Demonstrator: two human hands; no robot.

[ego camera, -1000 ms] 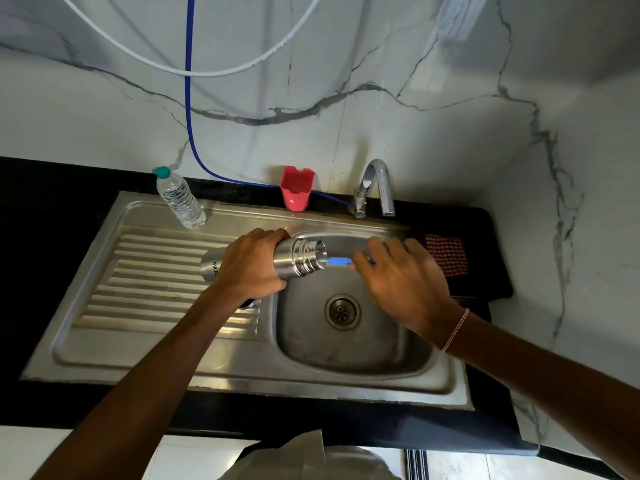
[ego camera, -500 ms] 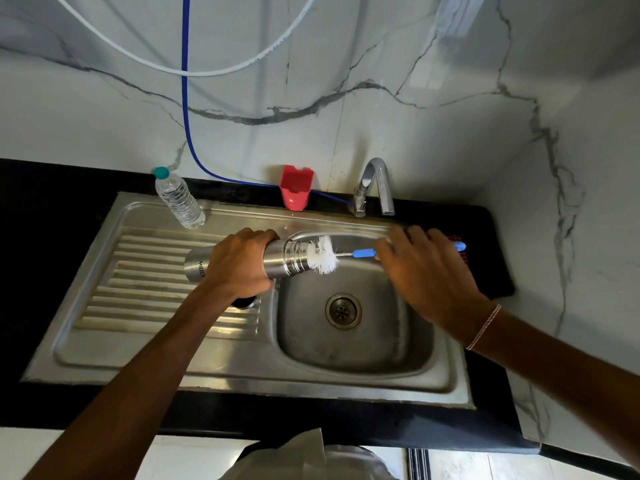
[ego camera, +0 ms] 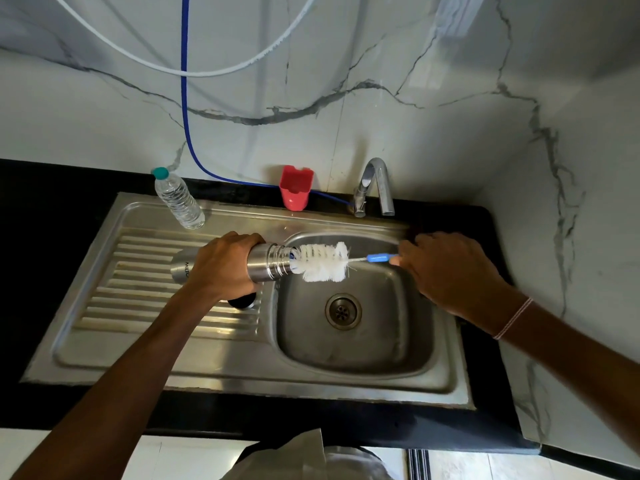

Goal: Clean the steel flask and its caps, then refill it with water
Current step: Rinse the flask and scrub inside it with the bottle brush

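item: steel flask [ego camera: 268,268]. lies on its side over the seam between drainboard [ego camera: 138,299] and sink basin [ego camera: 415,341], at 10 o'clock of the drain, open mouth facing 3 o'clock, base to 9.

item: left hand [ego camera: 221,268]. wrapped round the flask's middle, holding it clear of the steel.

item: right hand [ego camera: 450,271]. fingers closed on the blue handle of the bottle brush [ego camera: 323,261], at 3 o'clock of the flask.

change: a second ago the bristles were buried in the flask up to the handle; half a second ago only a tuft showed; now almost the whole white head is out, its tip alone in the mouth. the right hand has drawn off toward 3 o'clock.

reading: an out-stroke of the inside scrub, either one pass of several or the last. rinsing, caps and refill appear still to do.

item: dark round object [ego camera: 244,301], under the left wrist on the drainboard; possibly a cap, mostly hidden.

item: tap [ego camera: 375,185], 1 o'clock of the basin, no water seen running.
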